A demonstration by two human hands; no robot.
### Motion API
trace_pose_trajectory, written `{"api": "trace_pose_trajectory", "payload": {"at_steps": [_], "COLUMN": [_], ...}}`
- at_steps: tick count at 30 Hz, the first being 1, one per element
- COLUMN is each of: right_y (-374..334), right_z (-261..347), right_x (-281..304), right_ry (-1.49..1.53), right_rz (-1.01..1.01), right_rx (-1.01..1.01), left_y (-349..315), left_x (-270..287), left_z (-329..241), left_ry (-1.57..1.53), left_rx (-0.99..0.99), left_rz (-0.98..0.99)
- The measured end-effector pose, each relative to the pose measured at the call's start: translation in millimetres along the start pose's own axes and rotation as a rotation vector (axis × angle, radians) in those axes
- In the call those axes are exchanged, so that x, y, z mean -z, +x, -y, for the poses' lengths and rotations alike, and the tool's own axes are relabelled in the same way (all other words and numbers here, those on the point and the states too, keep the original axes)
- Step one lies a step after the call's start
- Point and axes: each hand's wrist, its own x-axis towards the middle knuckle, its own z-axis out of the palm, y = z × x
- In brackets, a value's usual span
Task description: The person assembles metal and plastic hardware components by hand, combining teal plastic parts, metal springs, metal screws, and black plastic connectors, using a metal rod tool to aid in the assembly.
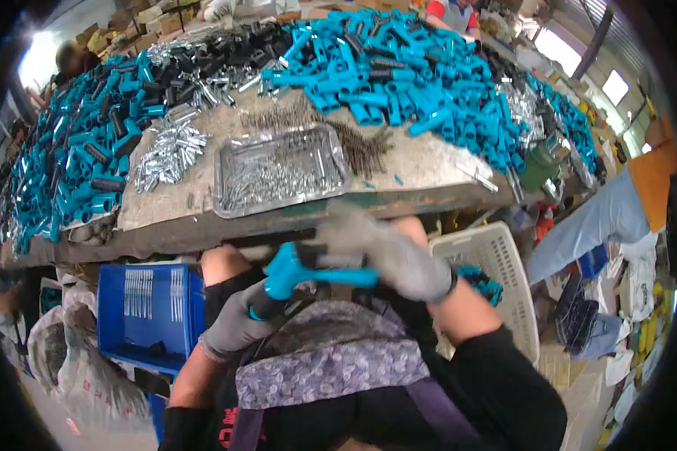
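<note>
"Since both hands are brought together near the centre of the frame, what is held in each?"

"By the left hand point(237, 328), gloved in grey, a teal tool body point(282, 274) is held, the fingers closed round its dark collar point(268, 305). The right hand point(406, 259), also gloved, is blurred beside the body's other end; whether that end is touched, or anything is pinched there, cannot be told."

"Which step can be taken as in hand?"

"It is judged that the body is being steadied from the left while its other end is attended to from the right, though this cannot be settled through the blur. For the next move, a firm left grip would be called for, with the right fingers kept in line with that end."

"And farther out?"

"Above the hands, small metal pieces point(278, 177) are held in a silver tray point(282, 202) on the bench point(154, 234), with brown springs point(362, 146) strewn behind and beside it. Bright metal parts point(169, 154) are heaped to its left. Below, a blue crate point(147, 328) is seen at the left of the frame and a pale perforated basket point(526, 301) at the right."
</note>
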Motion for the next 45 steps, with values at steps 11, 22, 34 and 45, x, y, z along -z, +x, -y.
{"api": "trace_pose_trajectory", "payload": {"at_steps": [11, 22, 34, 45], "right_y": [28.9, 58.4, 209.7, 370.8], "right_z": [36.2, -33.0, -62.2, -183.7], "right_x": [-23.4, -28.9, -66.1, -88.4], "right_ry": [-0.118, -0.287, -0.328, -1.095], "right_rz": [0.258, 0.063, 0.189, 0.358], "right_rx": [0.379, -0.225, 0.117, -0.508], "left_y": [5.5, -37.8, -74.5, -81.8], "left_x": [5.4, 47.7, 117.0, 106.2], "left_z": [82.3, 21.5, 25.4, 32.3], "left_ry": [0.301, 1.208, 0.600, -0.663], "left_rx": [-0.076, -0.035, -0.261, -0.407], "left_rz": [0.247, -0.522, -1.041, -0.838]}}
